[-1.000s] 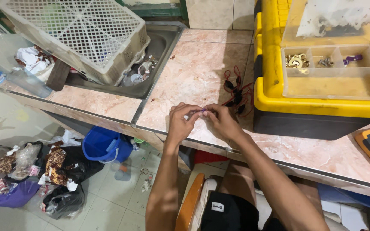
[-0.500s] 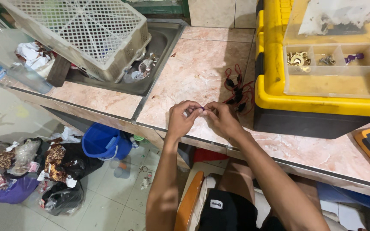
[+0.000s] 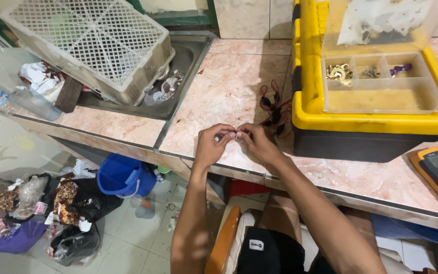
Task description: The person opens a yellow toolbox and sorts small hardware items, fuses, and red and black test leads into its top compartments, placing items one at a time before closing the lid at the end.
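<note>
Wire (image 3: 236, 133), a tiny thin bit, sits pinched between the fingertips of the left hand (image 3: 213, 144) and right hand (image 3: 255, 143) over the front edge of the counter (image 3: 219, 91), and it looks light, bendy and easy to drop, so hold it near the ends.

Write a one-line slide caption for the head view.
Both hands pinch a small item over the pink marble counter, beside red-and-black wires.
</note>
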